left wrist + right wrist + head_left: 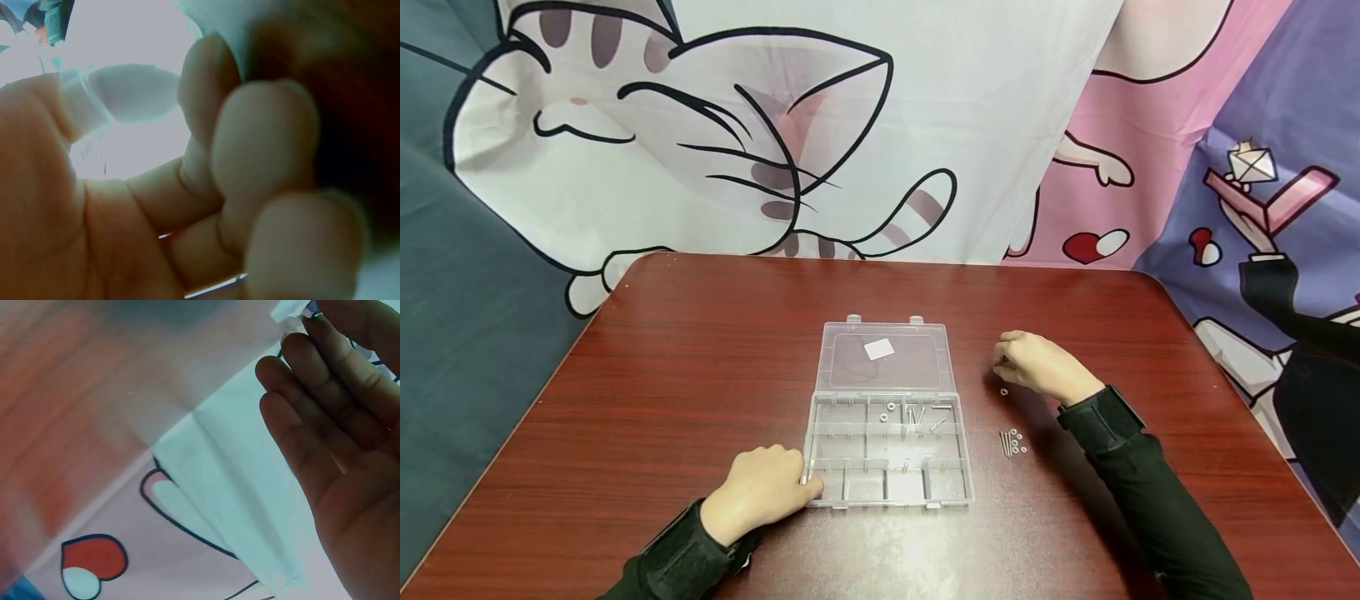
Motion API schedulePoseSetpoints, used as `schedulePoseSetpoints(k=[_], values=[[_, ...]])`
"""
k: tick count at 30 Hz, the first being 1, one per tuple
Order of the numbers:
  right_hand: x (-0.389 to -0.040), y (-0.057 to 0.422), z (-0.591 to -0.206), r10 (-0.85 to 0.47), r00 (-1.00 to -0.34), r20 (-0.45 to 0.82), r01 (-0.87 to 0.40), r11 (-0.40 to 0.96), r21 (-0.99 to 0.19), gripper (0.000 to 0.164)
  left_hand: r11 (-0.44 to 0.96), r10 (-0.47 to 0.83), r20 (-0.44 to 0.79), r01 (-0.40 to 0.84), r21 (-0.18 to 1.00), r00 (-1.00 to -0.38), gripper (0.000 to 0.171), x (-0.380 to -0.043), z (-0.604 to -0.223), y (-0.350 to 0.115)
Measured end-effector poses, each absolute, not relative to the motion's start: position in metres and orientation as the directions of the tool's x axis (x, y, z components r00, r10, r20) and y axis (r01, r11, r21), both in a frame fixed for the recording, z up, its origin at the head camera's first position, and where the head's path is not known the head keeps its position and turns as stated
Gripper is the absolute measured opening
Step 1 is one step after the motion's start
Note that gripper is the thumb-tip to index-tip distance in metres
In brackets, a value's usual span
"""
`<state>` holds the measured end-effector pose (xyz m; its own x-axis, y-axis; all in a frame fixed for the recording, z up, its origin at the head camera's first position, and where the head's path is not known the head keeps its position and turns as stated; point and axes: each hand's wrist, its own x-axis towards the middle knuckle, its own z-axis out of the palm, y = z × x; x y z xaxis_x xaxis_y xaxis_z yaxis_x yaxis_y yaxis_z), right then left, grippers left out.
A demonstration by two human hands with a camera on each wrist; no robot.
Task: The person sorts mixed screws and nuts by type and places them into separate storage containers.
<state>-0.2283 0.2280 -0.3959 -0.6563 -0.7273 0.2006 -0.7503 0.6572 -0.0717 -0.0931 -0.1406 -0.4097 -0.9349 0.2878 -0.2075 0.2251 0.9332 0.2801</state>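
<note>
A clear plastic compartment box [887, 450] lies on the table with its lid [842, 367] folded back. My left hand [763, 487] grips its front left corner, thumb over the wall. In the left wrist view the curled fingers [265, 134] and thumb surround a bright, washed-out area. My right hand [1041, 362] is right of the lid, fingers bent downward, close by a lone nut [1003, 392]. The right wrist view has thumb and index fingertips close together at the top edge; I cannot tell whether they pinch anything. Several screws [1005, 444] and nuts [1015, 442] lie nearer me.
Two nuts [887, 412] and several screws [917, 414] lie in the box's back compartments. A white label [879, 348] shows on the lid. The reddish wooden table [685, 358] ends at a cartoon-printed curtain [970, 125] behind.
</note>
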Motion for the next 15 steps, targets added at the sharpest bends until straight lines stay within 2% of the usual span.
schedulePoseSetpoints(k=[15], values=[[-0.234,0.191,-0.376,-0.759,-0.602,0.250,-0.791,0.610,-0.051,0.014,0.934,0.294,-0.205,0.235,0.268,-0.934,0.033,-0.093,-0.408,-0.140]])
